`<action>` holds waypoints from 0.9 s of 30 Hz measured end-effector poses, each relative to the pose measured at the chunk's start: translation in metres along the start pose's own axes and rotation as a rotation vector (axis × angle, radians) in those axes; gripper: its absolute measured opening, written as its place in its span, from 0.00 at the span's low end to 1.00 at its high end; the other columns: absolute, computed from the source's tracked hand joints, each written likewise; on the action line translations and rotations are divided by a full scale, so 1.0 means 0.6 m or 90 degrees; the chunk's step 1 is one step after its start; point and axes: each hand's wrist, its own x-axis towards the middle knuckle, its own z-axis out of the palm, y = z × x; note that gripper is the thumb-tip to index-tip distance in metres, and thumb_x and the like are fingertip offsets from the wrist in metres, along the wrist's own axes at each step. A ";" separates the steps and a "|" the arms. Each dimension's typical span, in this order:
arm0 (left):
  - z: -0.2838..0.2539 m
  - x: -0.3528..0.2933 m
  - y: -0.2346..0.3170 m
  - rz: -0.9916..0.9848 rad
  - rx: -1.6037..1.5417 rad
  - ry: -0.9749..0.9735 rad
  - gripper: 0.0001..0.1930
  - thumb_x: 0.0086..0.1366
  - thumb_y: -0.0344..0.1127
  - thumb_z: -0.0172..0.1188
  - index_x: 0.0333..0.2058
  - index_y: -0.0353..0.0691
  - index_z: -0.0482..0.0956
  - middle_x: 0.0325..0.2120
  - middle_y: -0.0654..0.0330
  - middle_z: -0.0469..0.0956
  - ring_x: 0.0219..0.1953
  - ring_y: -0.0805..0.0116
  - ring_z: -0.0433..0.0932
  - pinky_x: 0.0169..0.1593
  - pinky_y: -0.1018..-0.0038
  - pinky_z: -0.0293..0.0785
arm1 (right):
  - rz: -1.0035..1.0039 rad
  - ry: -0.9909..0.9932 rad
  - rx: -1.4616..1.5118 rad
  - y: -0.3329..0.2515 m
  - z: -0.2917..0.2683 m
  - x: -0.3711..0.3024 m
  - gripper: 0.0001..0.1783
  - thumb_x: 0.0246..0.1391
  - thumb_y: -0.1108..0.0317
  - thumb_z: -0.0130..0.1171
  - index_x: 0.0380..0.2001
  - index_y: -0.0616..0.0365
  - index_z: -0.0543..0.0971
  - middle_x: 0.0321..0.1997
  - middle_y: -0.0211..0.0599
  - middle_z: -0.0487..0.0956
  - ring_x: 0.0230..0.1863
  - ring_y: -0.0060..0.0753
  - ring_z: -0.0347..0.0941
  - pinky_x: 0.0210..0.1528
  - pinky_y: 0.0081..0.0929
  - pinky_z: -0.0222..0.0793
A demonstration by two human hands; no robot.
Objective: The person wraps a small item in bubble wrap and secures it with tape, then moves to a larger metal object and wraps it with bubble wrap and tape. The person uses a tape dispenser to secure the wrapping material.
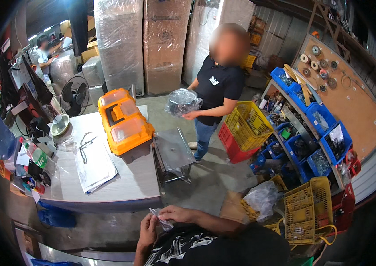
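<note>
Plastic bag (161, 218), small, clear and crumpled, is sitting between both hands low in my view, just in front of the bench's near edge. I am seeing my left hand (148, 230) pinching its lower part, grip clamped on it, while my right hand (175, 214) is clamping its top. On the bench (143, 186), papers (94, 166) are lying mid-surface and an orange toolbox (124, 122) is resting toward the far right corner. Beyond, another person (216, 88) is holding a wrapped dark object (182, 102).
</note>
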 end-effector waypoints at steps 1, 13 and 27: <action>0.000 0.002 -0.002 0.003 -0.009 -0.004 0.15 0.78 0.39 0.48 0.35 0.35 0.77 0.27 0.68 0.73 0.31 0.78 0.67 0.37 0.78 0.65 | -0.004 -0.005 0.011 0.003 -0.002 -0.001 0.13 0.70 0.61 0.54 0.34 0.56 0.79 0.31 0.19 0.74 0.35 0.13 0.68 0.40 0.18 0.64; 0.019 0.006 -0.005 0.013 0.049 0.066 0.12 0.75 0.35 0.51 0.33 0.34 0.77 0.27 0.67 0.75 0.31 0.79 0.69 0.36 0.77 0.68 | -0.034 0.097 -0.126 -0.039 0.002 -0.015 0.15 0.67 0.60 0.58 0.27 0.54 0.76 0.24 0.20 0.72 0.26 0.13 0.65 0.29 0.17 0.59; 0.020 0.035 -0.003 0.096 -0.061 0.196 0.15 0.74 0.42 0.57 0.30 0.37 0.75 0.27 0.65 0.75 0.32 0.76 0.70 0.40 0.76 0.67 | -0.353 0.319 -0.489 -0.080 0.034 -0.046 0.05 0.60 0.71 0.65 0.34 0.62 0.81 0.35 0.39 0.80 0.39 0.37 0.78 0.44 0.31 0.72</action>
